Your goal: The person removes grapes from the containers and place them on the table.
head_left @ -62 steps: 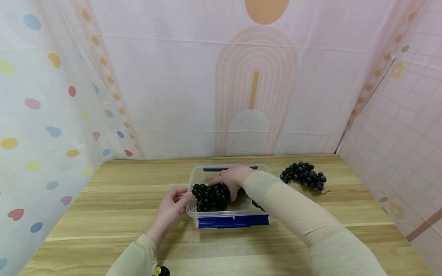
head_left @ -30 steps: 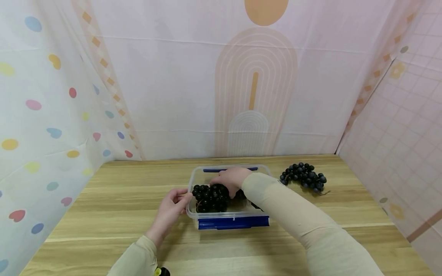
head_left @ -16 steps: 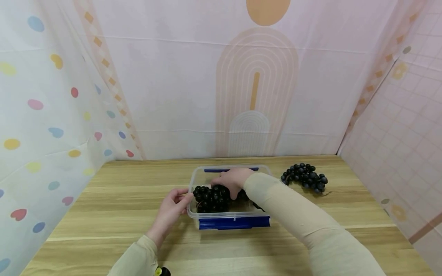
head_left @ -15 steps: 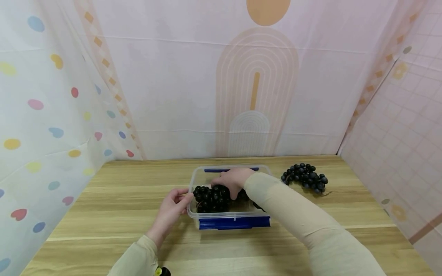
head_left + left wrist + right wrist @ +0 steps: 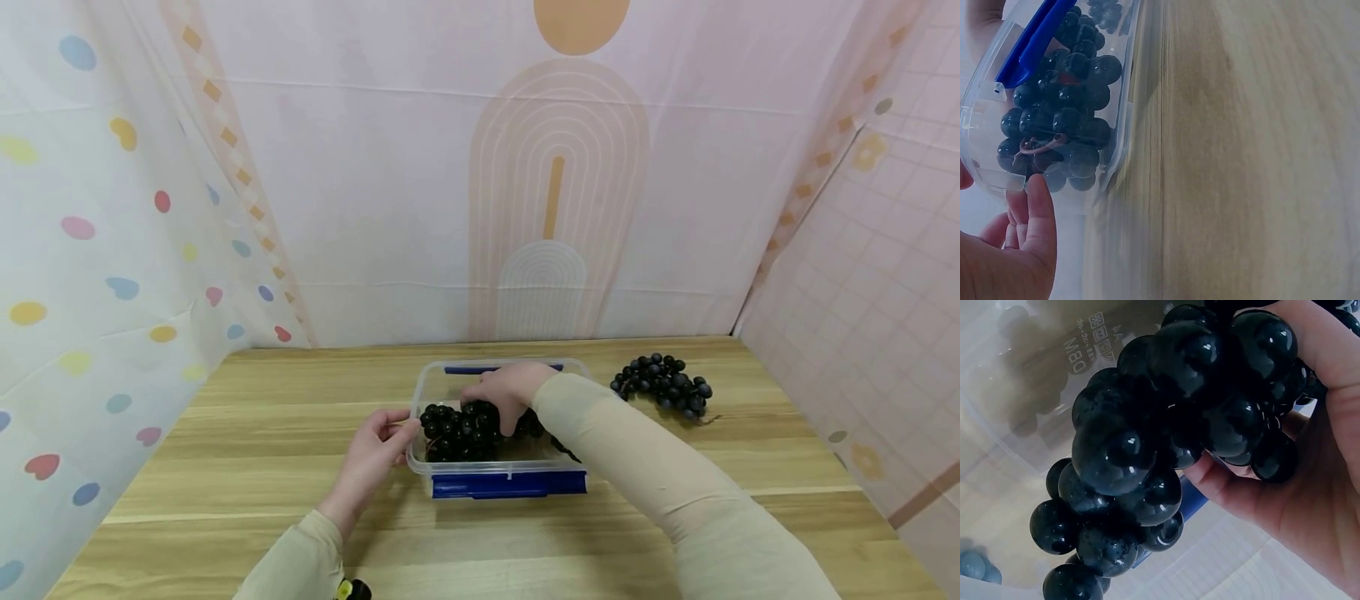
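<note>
A clear plastic food container point(image 5: 498, 467) with blue side clips stands uncovered on the wooden table. My left hand point(image 5: 378, 442) holds its left end, thumb at the rim; in the left wrist view its fingertips press the end wall just below a clear tab. My right hand point(image 5: 513, 392) reaches down inside and grips a bunch of black grapes point(image 5: 459, 433). The right wrist view shows the thumb and fingers point(image 5: 1229, 487) curled about one end of that bunch point(image 5: 1113, 453). More dark grapes show to the right of the hand, partly covered by the forearm.
Another bunch of dark grapes point(image 5: 663, 383) lies on the table point(image 5: 300, 392) to the right of the container. A small black and yellow object point(image 5: 356, 590) shows at the bottom edge beside my left sleeve. Patterned cloth point(image 5: 375, 208) hangs behind and at both sides.
Both hands stay almost where they were. My right hand shifts only slightly inside the container, holding the grapes throughout. The container and the bunch on the table have not moved.
</note>
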`<state>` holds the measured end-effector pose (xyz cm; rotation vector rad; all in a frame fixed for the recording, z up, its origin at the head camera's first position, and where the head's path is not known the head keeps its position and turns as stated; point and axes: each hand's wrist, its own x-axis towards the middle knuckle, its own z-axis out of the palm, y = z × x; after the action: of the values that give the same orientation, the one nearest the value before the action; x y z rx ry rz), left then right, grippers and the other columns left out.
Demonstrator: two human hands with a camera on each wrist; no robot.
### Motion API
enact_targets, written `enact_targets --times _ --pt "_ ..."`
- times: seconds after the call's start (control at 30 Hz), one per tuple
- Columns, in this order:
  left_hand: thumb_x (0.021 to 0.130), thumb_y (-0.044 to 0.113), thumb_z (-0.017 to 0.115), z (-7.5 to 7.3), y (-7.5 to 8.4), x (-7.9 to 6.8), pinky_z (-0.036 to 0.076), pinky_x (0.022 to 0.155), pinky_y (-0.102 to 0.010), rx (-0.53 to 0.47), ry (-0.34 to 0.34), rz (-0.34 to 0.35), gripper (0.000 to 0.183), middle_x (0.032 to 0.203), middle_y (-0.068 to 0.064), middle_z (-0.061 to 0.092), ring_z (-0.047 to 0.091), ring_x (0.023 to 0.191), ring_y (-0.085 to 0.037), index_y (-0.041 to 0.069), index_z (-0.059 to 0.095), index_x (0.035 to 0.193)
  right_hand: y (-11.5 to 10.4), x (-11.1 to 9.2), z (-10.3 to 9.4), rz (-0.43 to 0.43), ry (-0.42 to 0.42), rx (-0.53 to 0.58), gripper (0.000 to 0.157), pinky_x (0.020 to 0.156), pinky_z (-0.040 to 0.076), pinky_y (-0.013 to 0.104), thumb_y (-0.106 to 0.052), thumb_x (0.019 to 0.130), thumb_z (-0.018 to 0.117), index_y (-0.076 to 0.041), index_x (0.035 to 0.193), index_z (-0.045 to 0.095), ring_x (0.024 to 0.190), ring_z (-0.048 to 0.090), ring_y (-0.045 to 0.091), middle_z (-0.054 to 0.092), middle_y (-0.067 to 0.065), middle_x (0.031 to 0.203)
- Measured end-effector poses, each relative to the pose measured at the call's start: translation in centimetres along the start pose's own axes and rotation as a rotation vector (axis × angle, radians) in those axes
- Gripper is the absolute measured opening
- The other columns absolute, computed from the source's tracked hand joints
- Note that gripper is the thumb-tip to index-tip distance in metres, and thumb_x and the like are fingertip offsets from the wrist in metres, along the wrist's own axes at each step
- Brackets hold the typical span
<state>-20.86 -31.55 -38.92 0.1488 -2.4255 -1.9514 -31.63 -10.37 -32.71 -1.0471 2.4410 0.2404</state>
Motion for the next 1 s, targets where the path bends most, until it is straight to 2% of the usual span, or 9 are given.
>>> enact_targets --times 0.27,0.4,0.57,0.83,1.0 --pt "0.098 0.012 0.063 0.1 0.0 0.0 0.054 0.067 -0.025 0.005 0.007 0.001 0.035 0.105 -0.022 0.064 0.062 0.088 -0.023 -0.011 0.054 0.124 0.0 0.0 -0.1 -0.017 0.004 -0.001 0.072 0.082 0.047 0.032 -0.019 0.086 0.077 -0.039 0.146 0.043 0.117 0.051 0.015 0.044 0.000 0.146" --pt "0.098 0.012 0.063 0.1 0.0 0.0 0.054 0.067 -0.025 0.002 0.006 0.002 0.036 0.104 -0.021 0.064 0.062 0.087 -0.021 -0.010 0.054 0.125 -0.2 -0.2 -0.4 -0.025 0.006 -0.021 0.071 0.085 0.048 0.032 -0.019 0.086 0.076 -0.037 0.147 0.044 0.119 0.051 0.015 0.046 0.000 0.146" --pt "0.098 0.013 0.063 0.0 0.1 0.0 0.054 0.067 -0.025 0.005 0.004 0.001 0.037 0.105 -0.020 0.064 0.062 0.088 -0.020 -0.010 0.054 0.125 -0.5 -0.5 -0.8 -0.023 0.012 -0.056 0.072 0.083 0.049 0.032 -0.022 0.086 0.077 -0.038 0.147 0.044 0.115 0.052 0.015 0.047 0.000 0.143" --pt "0.098 0.013 0.063 0.0 0.1 0.0 0.054 0.067 -0.025 -0.006 0.004 -0.001 0.038 0.105 -0.020 0.064 0.061 0.088 -0.020 -0.011 0.053 0.126 -0.7 -1.0 -1.2 -0.022 0.052 -0.103 0.071 0.069 0.048 0.032 -0.024 0.084 0.079 -0.040 0.145 0.046 0.094 0.054 0.013 0.049 0.000 0.139" --pt "0.098 0.012 0.063 0.1 0.0 0.0 0.054 0.066 -0.025 -0.005 0.009 0.002 0.036 0.103 -0.020 0.064 0.061 0.087 -0.020 -0.010 0.054 0.124 -0.9 -1.1 -1.5 -0.042 0.065 -0.164 0.072 0.076 0.050 0.031 -0.026 0.082 0.079 -0.037 0.145 0.047 0.099 0.054 0.012 0.052 0.000 0.134"
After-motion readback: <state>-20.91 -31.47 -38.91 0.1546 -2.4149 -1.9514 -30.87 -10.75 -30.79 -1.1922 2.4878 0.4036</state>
